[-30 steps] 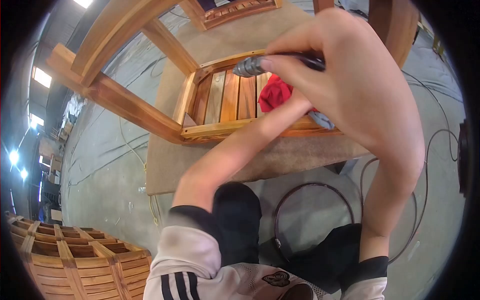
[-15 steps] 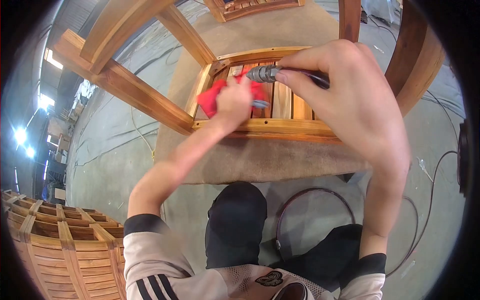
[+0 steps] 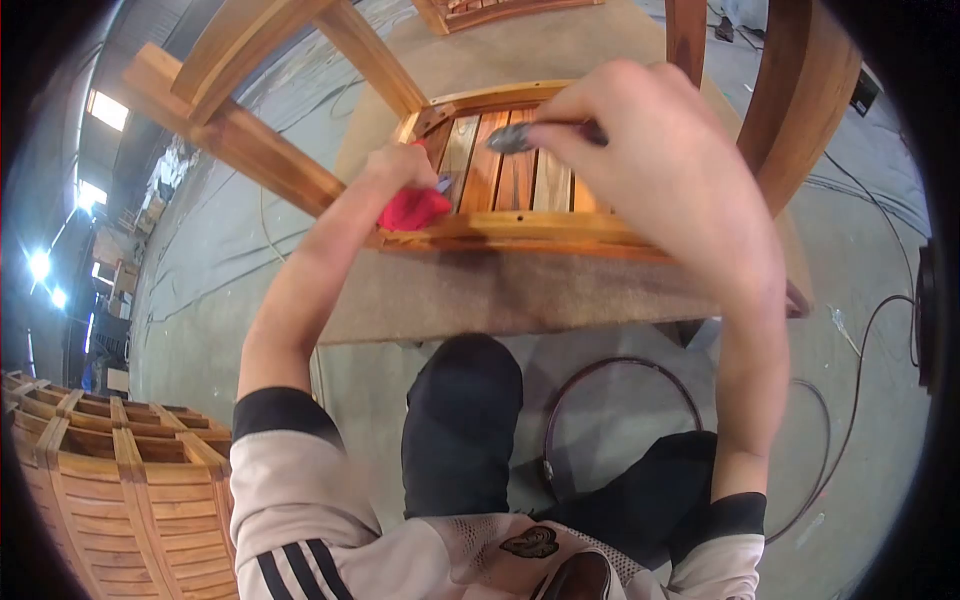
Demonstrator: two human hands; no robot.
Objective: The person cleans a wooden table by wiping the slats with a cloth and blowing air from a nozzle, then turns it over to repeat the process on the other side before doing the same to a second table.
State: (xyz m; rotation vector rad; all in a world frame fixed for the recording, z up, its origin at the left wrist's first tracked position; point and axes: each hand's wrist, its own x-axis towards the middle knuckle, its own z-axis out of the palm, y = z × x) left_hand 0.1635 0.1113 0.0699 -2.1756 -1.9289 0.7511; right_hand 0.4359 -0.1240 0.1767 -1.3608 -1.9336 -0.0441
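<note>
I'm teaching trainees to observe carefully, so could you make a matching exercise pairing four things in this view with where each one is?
1. Red cloth
2. Metal-tipped tool
3. Dark hose
4. Slatted wooden pieces

A. Looped on the floor
B. In the right hand
C. At the picture's lower left
D. In the left hand

Pairs: 1-D, 2-B, 3-A, 4-C

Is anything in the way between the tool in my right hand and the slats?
Nothing visible stands between the tool in your right hand and the slats; the red cloth is off to the left, in your left hand.
</note>
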